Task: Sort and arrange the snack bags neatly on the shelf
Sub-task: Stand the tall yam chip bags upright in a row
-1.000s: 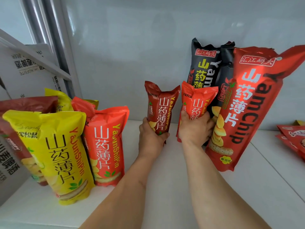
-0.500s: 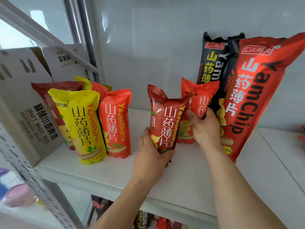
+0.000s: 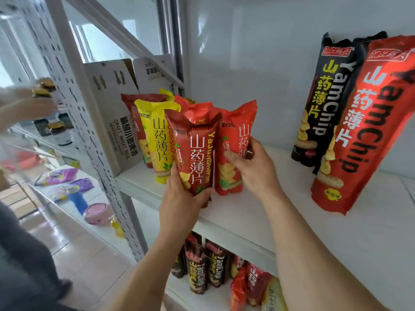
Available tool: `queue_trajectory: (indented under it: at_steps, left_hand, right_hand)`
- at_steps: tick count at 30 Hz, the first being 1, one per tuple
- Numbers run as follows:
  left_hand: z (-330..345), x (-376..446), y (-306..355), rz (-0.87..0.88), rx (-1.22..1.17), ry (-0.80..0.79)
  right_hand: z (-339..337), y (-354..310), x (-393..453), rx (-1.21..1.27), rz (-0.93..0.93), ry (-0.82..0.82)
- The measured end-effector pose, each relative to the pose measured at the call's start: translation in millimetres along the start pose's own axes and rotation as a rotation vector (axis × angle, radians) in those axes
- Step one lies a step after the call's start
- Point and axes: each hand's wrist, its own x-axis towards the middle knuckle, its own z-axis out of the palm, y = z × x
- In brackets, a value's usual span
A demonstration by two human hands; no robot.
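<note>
The person stands at the white shelf point(image 3: 258, 212) with a small snack bag in each hand. The left hand point(image 3: 182, 198) has its grip clenched round the bottom of the dark red bag point(image 3: 197, 151), thumb across the front and fingers behind, holding it upright just above the front edge. The right hand point(image 3: 253, 167) grasps the orange-red bag point(image 3: 235, 142) at its middle; that bag's base seems to rest on the shelf, just beside the dark red one and touching it. To their left stands the yellow bag point(image 3: 158, 140) with more small bags behind it, close to a cardboard beer carton point(image 3: 112, 122). Well apart on the right lean a tall black bag point(image 3: 323, 97) and a tall red bag point(image 3: 363, 131) against the back wall.

The step in hand looks like joining the two small bags to the small-bag group. To do it well, each should be set down flat on its base, label forward, pressed lightly against its neighbour so it cannot topple. Like colours belong together, with fronts level in one line. The soft bags crush easily, so the hold should stay gentle, and each hand should let go only once its bag stands by itself
</note>
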Motion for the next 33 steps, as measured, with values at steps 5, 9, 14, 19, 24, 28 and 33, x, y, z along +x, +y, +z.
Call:
queue_trajectory:
  at_steps: [5, 9, 14, 19, 24, 28, 33]
  left_hand:
    - [-0.6, 13.5, -11.9, -0.004, 0.041, 0.021]
    - [-3.2, 27.2, -21.1, 0.009, 0.017, 0.026]
    - [-5.1, 42.2, -28.2, 0.026, 0.015, 0.017]
    - [-6.5, 42.3, -36.1, 0.04, 0.013, -0.005]
    - [-12.8, 15.3, -47.6, 0.026, -0.032, 0.002]
    - [-15.5, -14.0, -49.3, 0.247, 0.077, 0.134]
    - [-6.4, -23.0, -36.1, 0.66, 0.222, 0.127]
  right_hand:
    - [16.0, -3.0, 2.4, 0.0, -0.002, -0.038]
    - [25.3, -6.7, 5.8, 0.01, 0.021, -0.041]
    - [37.5, -8.2, 8.2, -0.007, 0.054, -0.015]
    - [39.9, -7.4, -2.2, -0.103, 0.137, -0.037]
    - [31.2, 3.9, -24.0, -0.39, 0.272, -0.078]
    - [19.0, 3.1, -45.3, -0.741, 0.192, -0.107]
    - [0.5, -9.2, -74.3, -1.075, 0.064, -0.157]
